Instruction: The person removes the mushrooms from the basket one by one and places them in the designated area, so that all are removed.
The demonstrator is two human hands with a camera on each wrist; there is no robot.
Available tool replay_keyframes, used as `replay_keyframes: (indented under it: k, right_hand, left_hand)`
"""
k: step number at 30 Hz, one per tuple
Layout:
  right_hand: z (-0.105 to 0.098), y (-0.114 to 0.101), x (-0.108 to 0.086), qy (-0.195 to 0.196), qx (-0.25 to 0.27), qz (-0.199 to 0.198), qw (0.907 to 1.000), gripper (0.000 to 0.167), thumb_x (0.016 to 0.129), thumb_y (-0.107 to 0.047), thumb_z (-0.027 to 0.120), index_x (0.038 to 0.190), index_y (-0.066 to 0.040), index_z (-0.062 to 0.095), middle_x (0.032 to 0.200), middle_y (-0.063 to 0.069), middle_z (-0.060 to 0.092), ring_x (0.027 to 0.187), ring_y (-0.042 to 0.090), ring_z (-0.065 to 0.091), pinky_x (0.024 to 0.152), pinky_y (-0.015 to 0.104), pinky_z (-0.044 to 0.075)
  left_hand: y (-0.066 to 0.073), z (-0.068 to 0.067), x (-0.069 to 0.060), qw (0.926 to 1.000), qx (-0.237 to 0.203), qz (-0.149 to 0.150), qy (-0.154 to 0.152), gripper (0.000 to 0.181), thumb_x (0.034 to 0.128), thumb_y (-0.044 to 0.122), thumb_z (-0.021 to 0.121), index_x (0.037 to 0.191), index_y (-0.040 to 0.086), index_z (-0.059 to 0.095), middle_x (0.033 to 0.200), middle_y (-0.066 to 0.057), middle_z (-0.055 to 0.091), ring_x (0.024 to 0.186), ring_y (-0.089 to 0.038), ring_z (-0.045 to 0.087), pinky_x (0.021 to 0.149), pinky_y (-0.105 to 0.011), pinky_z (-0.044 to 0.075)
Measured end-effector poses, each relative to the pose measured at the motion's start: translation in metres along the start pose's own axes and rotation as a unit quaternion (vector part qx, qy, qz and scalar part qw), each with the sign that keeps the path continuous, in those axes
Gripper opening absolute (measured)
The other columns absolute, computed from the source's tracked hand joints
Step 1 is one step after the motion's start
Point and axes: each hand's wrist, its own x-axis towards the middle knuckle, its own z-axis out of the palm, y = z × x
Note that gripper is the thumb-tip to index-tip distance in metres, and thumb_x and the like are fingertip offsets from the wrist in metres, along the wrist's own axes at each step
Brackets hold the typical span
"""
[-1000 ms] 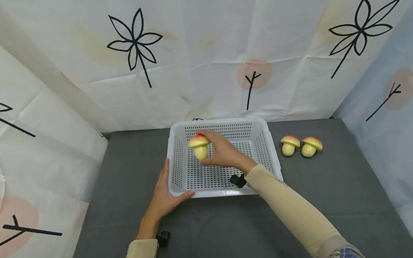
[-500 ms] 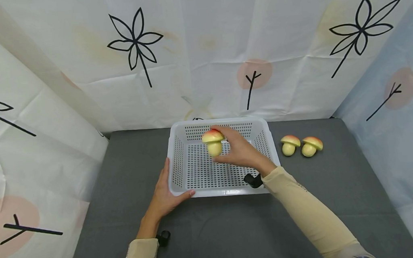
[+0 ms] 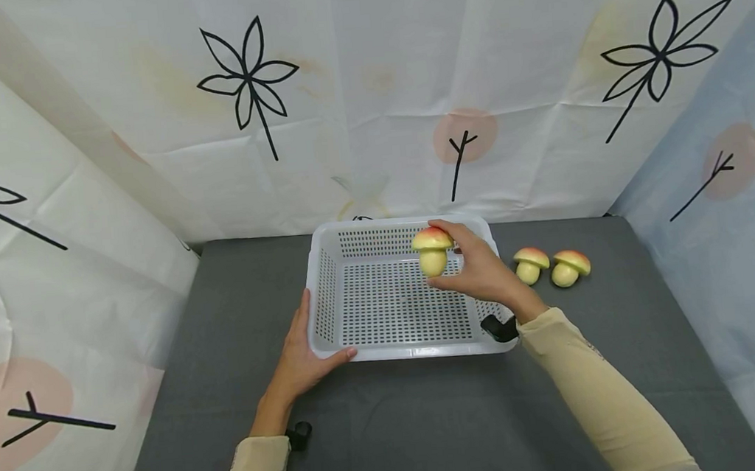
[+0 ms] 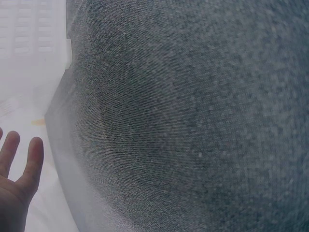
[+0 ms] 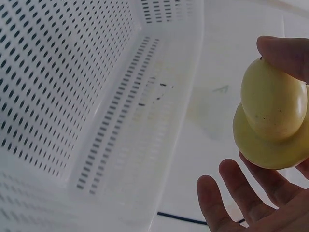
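My right hand (image 3: 483, 270) pinches a mushroom (image 3: 433, 252) with a red-and-yellow cap and a pale yellow stem, holding it upright above the right half of a white perforated basket (image 3: 413, 352). From below, the right wrist view shows the thumb on the base of the stem (image 5: 273, 99) and fingers by the cap. Against the basket's front left corner lies my left hand (image 3: 299, 356), fingers straight along the left side and thumb at the front rim. Two more such mushrooms, a nearer one (image 3: 530, 265) and a farther-right one (image 3: 569, 268), stand on the table to the right.
The basket stands near the back edge of a table with a dark grey cloth (image 3: 399, 426). White fabric (image 3: 374, 103) with black leaf drawings hangs behind and at both sides.
My right hand has moved to the right over the basket with the mushroom in its grip, and slightly up in the view. The left hand and the basket have stayed put.
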Motion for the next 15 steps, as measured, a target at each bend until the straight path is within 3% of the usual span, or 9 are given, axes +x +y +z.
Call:
replay_keyframes:
  k: [5, 15]
  right_hand:
    - [-0.01, 0.01, -0.013, 0.02, -0.015, 0.011, 0.9996, 0.095, 0.081, -0.016, 0.087, 0.158, -0.009, 0.032, 0.151, 0.016, 0.043, 0.129, 0.034, 0.048, 0.1, 0.053, 0.041]
    - [-0.033, 0.031, -0.038, 0.049, -0.013, 0.033, 0.9982, 0.095, 0.081, -0.013, 0.086, 0.157, -0.005, 0.031, 0.147, 0.019, 0.044, 0.129, 0.037, 0.047, 0.102, 0.058, 0.039]
  left_hand:
    - [0.0, 0.0, 0.0, 1.0, -0.005, 0.004, 0.001, 0.133, 0.0686, 0.039, 0.095, 0.165, 0.023, 0.004, 0.167, -0.004, 0.019, 0.143, -0.033, 0.033, 0.108, -0.063, 0.031]
    - [0.0, 0.0, -0.001, 1.0, -0.005, -0.005, -0.004, 0.133, 0.0688, 0.04, 0.095, 0.165, 0.028, 0.003, 0.167, -0.004, 0.019, 0.141, -0.034, 0.035, 0.107, -0.064, 0.032]
